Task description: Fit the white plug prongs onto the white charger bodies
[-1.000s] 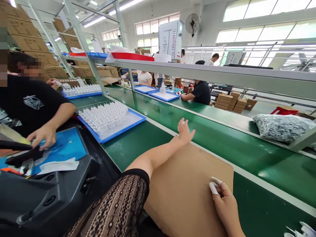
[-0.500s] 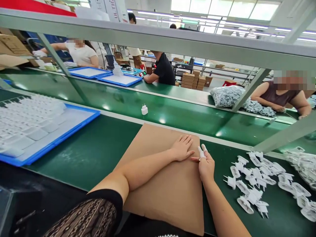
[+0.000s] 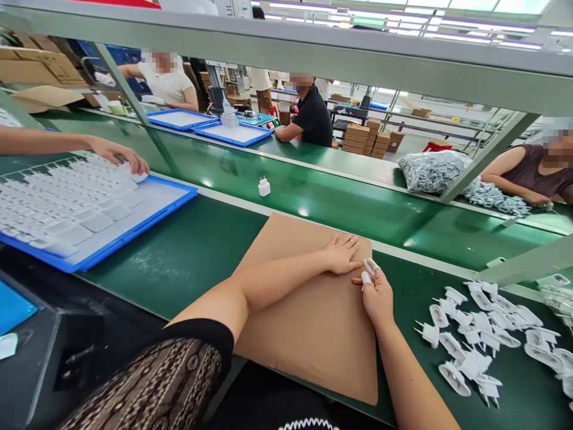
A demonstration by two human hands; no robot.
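Observation:
My left hand (image 3: 344, 254) lies flat on a brown cardboard sheet (image 3: 308, 322), fingers spread near its far right corner. At the sheet's right edge is my right hand (image 3: 377, 294), palm turned inward, with white covers on some fingertips. Its fingers are partly bent and apart, and I see nothing held between them. To the right of that hand, a loose pile of white plug adapters (image 3: 474, 361) with metal pins lies on the green work surface (image 3: 161, 263).
At left, another person's hand (image 3: 120, 156) touches white pieces in a blue-rimmed tray (image 3: 168, 209). One white plug adapter (image 3: 264, 187) stands on the green belt (image 3: 322, 203) ahead. A metal shelf frame (image 3: 286, 51) crosses above. Several people sit beyond, near a bag of grey parts (image 3: 432, 170).
Another person's arm has come in from the left, its hand over the tray. The camera view has shifted slightly. My left hand stays flat on the cardboard; my right-hand fingers have bent a little more.

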